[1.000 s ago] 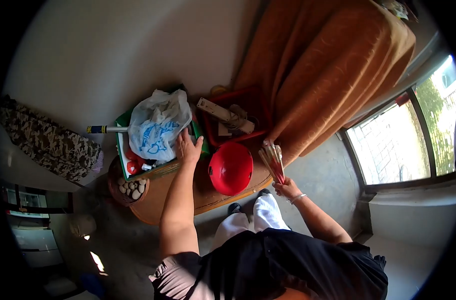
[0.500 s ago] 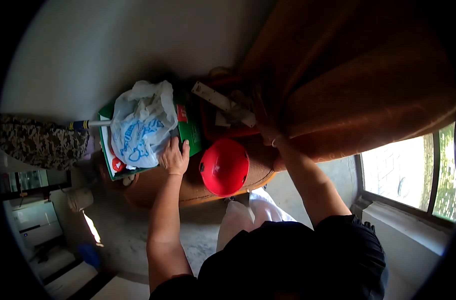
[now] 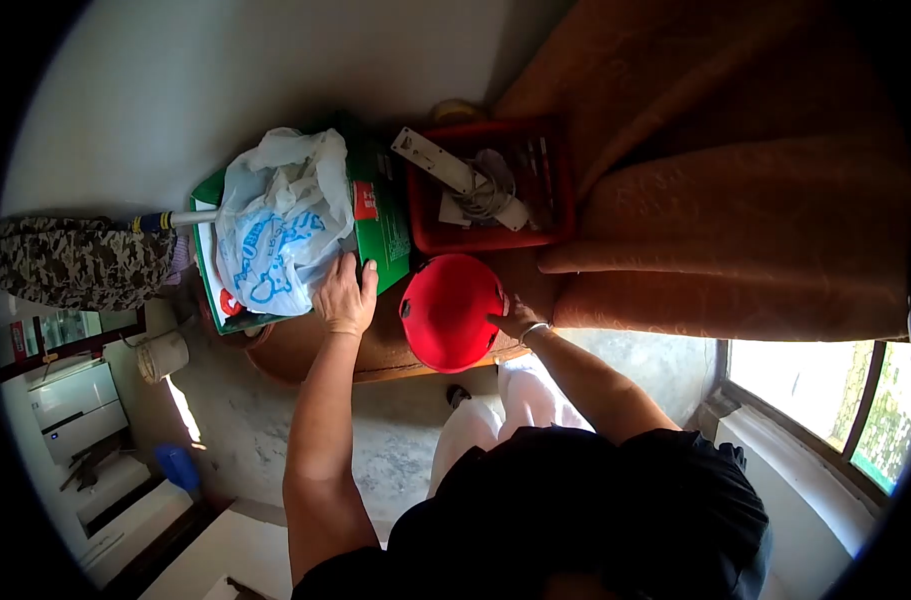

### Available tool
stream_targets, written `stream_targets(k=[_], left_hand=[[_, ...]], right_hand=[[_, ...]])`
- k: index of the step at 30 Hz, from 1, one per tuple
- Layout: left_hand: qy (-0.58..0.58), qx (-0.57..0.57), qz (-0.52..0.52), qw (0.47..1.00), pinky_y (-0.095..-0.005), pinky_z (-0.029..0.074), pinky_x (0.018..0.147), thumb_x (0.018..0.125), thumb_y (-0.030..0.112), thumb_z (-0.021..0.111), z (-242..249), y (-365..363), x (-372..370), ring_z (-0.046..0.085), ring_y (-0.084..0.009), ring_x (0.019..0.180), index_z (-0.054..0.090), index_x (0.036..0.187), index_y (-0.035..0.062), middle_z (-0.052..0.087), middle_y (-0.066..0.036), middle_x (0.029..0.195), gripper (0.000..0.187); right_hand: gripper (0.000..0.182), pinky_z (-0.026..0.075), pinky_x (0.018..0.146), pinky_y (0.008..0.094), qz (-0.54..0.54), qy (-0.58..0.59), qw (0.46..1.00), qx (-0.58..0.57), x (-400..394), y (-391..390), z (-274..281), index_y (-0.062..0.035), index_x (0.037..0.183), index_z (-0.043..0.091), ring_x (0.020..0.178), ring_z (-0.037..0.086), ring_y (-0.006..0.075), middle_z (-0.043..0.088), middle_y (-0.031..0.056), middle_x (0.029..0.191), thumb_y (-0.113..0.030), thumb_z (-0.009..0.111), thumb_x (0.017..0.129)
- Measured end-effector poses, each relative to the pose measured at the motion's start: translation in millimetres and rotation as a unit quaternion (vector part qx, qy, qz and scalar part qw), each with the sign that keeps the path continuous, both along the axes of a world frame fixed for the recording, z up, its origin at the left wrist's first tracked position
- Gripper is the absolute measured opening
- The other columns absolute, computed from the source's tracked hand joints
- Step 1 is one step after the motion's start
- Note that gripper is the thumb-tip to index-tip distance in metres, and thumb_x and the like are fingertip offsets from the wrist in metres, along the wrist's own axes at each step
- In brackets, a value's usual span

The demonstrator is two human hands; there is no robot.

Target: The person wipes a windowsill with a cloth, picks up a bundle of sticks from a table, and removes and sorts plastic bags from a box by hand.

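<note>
Red plastic meets the right hand [image 3: 516, 320], which grips the right side of the red plastic bowl [image 3: 450, 315], its thumb apparently over the rim and the other fingers outside; an edge hold like this seems suited to so wide a mouth, since one hand could hardly span it. That bowl appears to sit on the brown tabletop [image 3: 380, 352], close to the person's body, where either hand can reach it easily; it is deep, round and evenly bright, mouth upward, with small dark slots near the rim on both sides. Left hand [image 3: 343, 297] lies open, thumb apart, on the near edge of the green box [image 3: 383, 240], probably to steady it or to lean on it; the white plastic bag [image 3: 285, 225] with blue print bulges out of that box, perhaps because it is too full to lie flat. Beyond the bowl stands the red tray [image 3: 450, 244]; a white power strip [image 3: 432, 160] lies slantwise across it, seemingly too long to drop flat inside, and its coiled cord [image 3: 492, 190] lies bunched beside it; brown cloth [image 3: 735, 230] hangs to the right.
</note>
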State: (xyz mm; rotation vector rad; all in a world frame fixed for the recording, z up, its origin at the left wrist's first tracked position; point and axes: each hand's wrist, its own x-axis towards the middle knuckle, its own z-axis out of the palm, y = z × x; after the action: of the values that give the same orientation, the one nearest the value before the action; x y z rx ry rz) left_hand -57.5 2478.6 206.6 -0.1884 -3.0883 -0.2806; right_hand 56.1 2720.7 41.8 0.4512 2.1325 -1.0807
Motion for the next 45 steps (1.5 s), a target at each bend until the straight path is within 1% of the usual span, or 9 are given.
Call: stream_targets(k=[6, 9, 12, 16, 21, 30, 35, 38, 45], left_hand=[[0.003, 0.0, 0.002, 1.0, -0.0458, 0.041, 0.061, 0.08, 0.037, 0.045, 2, 2, -1, 0.053, -0.0362, 0.075, 0.05, 0.085, 0.0067, 0.054, -0.013, 0.085, 0.031], [0.007, 0.003, 0.006, 1.0, -0.0457, 0.041, 0.062, 0.08, 0.037, 0.045, 2, 2, 0, 0.053, -0.0362, 0.074, 0.05, 0.084, 0.0061, 0.054, -0.013, 0.085, 0.032], [0.003, 0.005, 0.008, 1.0, -0.0454, 0.042, 0.062, 0.08, 0.037, 0.045, 2, 2, 0, 0.053, -0.0361, 0.075, 0.05, 0.084, 0.0057, 0.054, -0.014, 0.085, 0.032], [0.018, 0.011, 0.002, 1.0, -0.0453, 0.042, 0.062, 0.08, 0.037, 0.044, -2, 1, -1, 0.053, -0.0359, 0.075, 0.05, 0.085, 0.0059, 0.055, -0.014, 0.086, 0.032], [0.017, 0.009, 0.001, 1.0, -0.0453, 0.042, 0.062, 0.08, 0.037, 0.045, -1, 0, -1, 0.053, -0.0356, 0.075, 0.051, 0.084, 0.0059, 0.055, -0.014, 0.086, 0.032], [0.019, 0.009, 0.005, 1.0, -0.0451, 0.042, 0.062, 0.081, 0.037, 0.044, -1, 1, 0, 0.054, -0.0351, 0.075, 0.051, 0.084, 0.0064, 0.055, -0.012, 0.086, 0.031], [0.002, 0.002, 0.013, 1.0, -0.0455, 0.042, 0.063, 0.081, 0.038, 0.043, 2, 2, 0, 0.054, -0.0353, 0.076, 0.051, 0.086, 0.0069, 0.055, -0.013, 0.087, 0.033], [0.007, 0.007, 0.007, 1.0, -0.0455, 0.042, 0.063, 0.081, 0.039, 0.042, 2, 2, 0, 0.054, -0.0353, 0.076, 0.051, 0.086, 0.0075, 0.055, -0.013, 0.087, 0.033], [0.01, 0.001, 0.015, 1.0, -0.0456, 0.042, 0.063, 0.081, 0.04, 0.042, 1, 3, 1, 0.054, -0.0347, 0.075, 0.05, 0.082, 0.0084, 0.055, -0.012, 0.085, 0.033]], right_hand=[[0.054, 0.037, 0.092, 0.0376, 0.015, -0.071, 0.996, 0.048, -4, 21, -37, -0.0061, 0.118, 0.045, 0.109, 0.045, 0.0342, 0.047, 0.0225, 0.117, -0.025, 0.051, 0.068], [0.049, 0.039, 0.088, 0.0345, 0.056, 0.193, 0.977, 0.069, 0, 39, -42, -0.003, 0.113, 0.047, 0.105, 0.047, 0.0322, 0.051, 0.0208, 0.11, -0.009, 0.05, 0.064], [0.051, 0.038, 0.089, 0.0335, 0.049, 0.26, 0.964, 0.013, -4, 59, -24, -0.0034, 0.114, 0.046, 0.106, 0.047, 0.0292, 0.051, 0.0186, 0.11, -0.004, 0.05, 0.064], [0.048, 0.038, 0.087, 0.0331, -0.07, 0.307, 0.944, -0.097, 10, 74, -38, -0.0039, 0.113, 0.047, 0.105, 0.047, 0.0277, 0.052, 0.0166, 0.11, -0.003, 0.051, 0.065], [0.049, 0.041, 0.084, 0.0378, -0.071, 0.135, 0.988, 0.01, 21, 113, -18, -0.009, 0.112, 0.046, 0.098, 0.051, 0.0328, 0.054, 0.0179, 0.105, -0.006, 0.05, 0.064], [0.048, 0.046, 0.075, 0.0373, -0.11, 0.126, 0.977, 0.131, 36, 152, 11, -0.0137, 0.114, 0.046, 0.085, 0.058, 0.0317, 0.059, 0.0153, 0.096, -0.011, 0.051, 0.066], [0.049, 0.046, 0.076, 0.0362, -0.241, 0.141, 0.96, 0.024, 63, 171, -68, -0.0111, 0.115, 0.045, 0.084, 0.059, 0.0278, 0.062, 0.0135, 0.091, -0.011, 0.05, 0.067], [0.037, 0.046, 0.075, 0.0331, -0.178, 0.13, 0.967, 0.129, 50, 158, -15, -0.0033, 0.107, 0.051, 0.086, 0.058, 0.0248, 0.06, 0.0139, 0.09, -0.008, 0.05, 0.07], [0.037, 0.044, 0.08, 0.0365, -0.122, 0.258, 0.953, 0.097, 72, 140, 6, -0.0025, 0.107, 0.049, 0.093, 0.055, 0.0314, 0.057, 0.0194, 0.098, -0.011, 0.051, 0.071]])
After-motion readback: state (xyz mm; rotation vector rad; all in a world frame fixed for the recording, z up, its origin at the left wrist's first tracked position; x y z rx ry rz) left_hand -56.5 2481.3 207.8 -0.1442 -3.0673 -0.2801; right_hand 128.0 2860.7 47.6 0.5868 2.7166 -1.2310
